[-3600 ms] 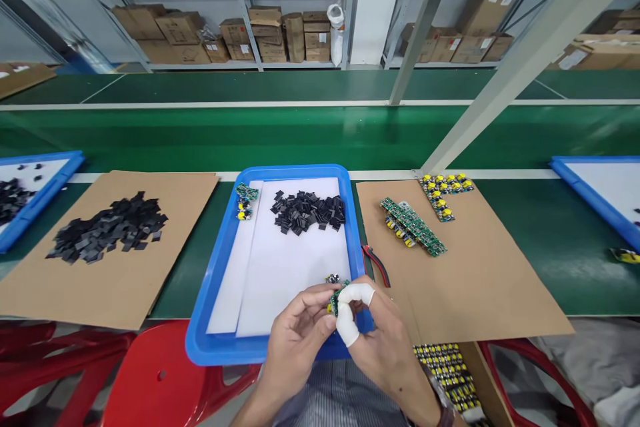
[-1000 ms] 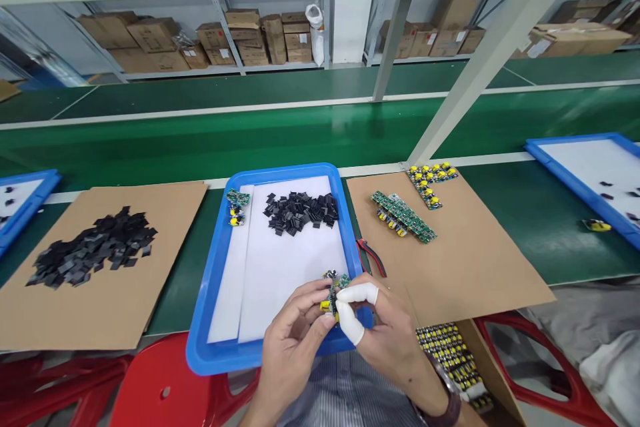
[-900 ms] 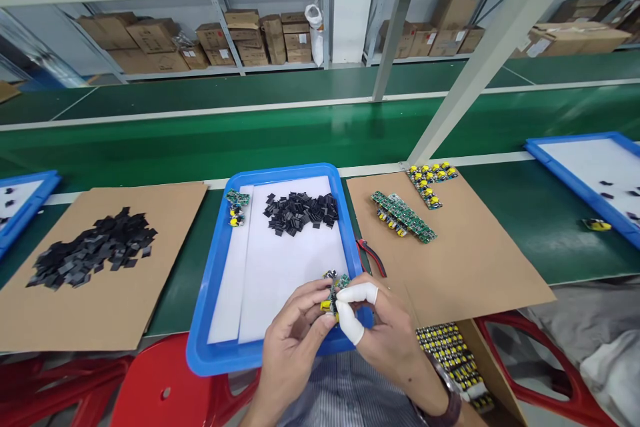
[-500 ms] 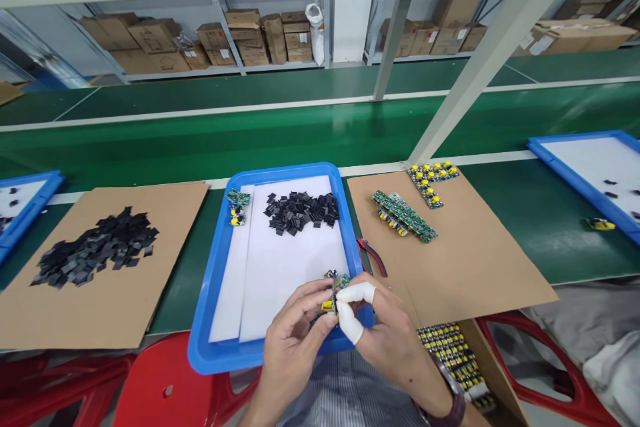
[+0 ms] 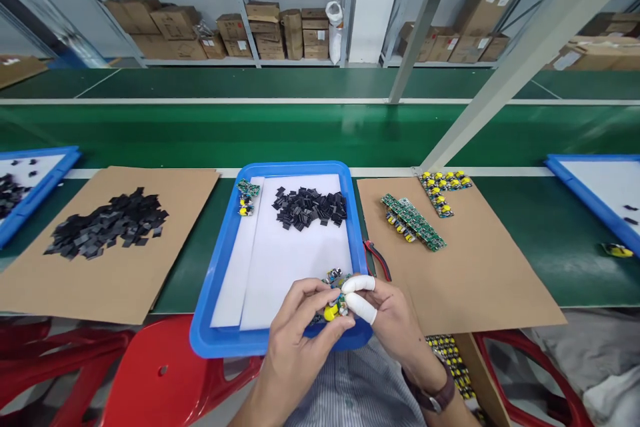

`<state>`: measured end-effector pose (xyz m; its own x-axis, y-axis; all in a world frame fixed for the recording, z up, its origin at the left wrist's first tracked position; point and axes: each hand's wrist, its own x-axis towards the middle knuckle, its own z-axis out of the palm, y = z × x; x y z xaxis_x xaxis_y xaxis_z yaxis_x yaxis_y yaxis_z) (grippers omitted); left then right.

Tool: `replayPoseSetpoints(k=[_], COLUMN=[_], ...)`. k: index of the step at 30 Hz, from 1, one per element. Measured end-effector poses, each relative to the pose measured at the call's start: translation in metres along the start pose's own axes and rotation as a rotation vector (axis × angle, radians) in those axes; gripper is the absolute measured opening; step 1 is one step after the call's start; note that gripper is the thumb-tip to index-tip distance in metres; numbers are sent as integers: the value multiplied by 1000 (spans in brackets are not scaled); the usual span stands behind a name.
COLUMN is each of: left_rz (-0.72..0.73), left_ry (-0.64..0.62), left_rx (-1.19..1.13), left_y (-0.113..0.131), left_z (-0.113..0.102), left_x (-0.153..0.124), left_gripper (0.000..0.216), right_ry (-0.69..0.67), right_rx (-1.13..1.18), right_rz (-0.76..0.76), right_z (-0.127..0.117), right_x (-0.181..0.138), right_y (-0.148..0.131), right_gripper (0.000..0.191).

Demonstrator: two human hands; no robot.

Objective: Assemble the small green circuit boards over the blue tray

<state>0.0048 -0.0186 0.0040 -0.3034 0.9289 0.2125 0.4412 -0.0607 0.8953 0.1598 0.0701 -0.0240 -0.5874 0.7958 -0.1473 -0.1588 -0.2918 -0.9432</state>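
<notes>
Over the near right corner of a blue tray (image 5: 219, 273), my left hand (image 5: 305, 327) is closed on a small circuit board (image 5: 331, 311) with a yellow component. My right hand (image 5: 385, 310), white covers on its thumb and index finger, pinches at the board's right side. Whether a small piece sits between those fingertips is hidden. Just behind the fingers, more small boards (image 5: 334, 275) lie in the tray. Farther back on its white lining is a heap of black pieces (image 5: 310, 207). A few boards (image 5: 247, 197) rest at the tray's far left corner.
Cardboard on the left carries a pile of dark pieces (image 5: 110, 223). On the right cardboard (image 5: 480, 267) are board strips (image 5: 413, 220) and yellow-topped boards (image 5: 440, 190). Red-handled pliers (image 5: 379, 259) lie beside the tray. A slanted post (image 5: 505, 73) rises behind. A red stool (image 5: 155, 373) stands below.
The board between my hands has turned, so its yellow component now faces up more. My right fingers have shifted on its edge. The camera view has tilted slightly.
</notes>
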Motion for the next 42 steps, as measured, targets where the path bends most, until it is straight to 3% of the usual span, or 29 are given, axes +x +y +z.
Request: replayPoseSetpoints(k=[13,19,26,34,42], left_rz=[3,-9,14,10,-15], left_ry=[-47,-61,-58,-54,-64], left_rx=[-24,-25,-10,-9,-34], left_y=[-2,-3,1,5,4], left_z=[-1,-6,-8,-9,-12], left_x=[0,-2,-4,-3,-4], left_gripper=[29,30,32,32,33], right_ry=[-13,-45,-27,-11,24], right_rx=[18,156,278,470,498], right_rz=[-32,-12,72,188,255], right_z=[1,2,2,16,21], right_x=[-1,-1,-4,0,1], right_y=[1,14,25,18,18], right_gripper=[18,12,17,23,26])
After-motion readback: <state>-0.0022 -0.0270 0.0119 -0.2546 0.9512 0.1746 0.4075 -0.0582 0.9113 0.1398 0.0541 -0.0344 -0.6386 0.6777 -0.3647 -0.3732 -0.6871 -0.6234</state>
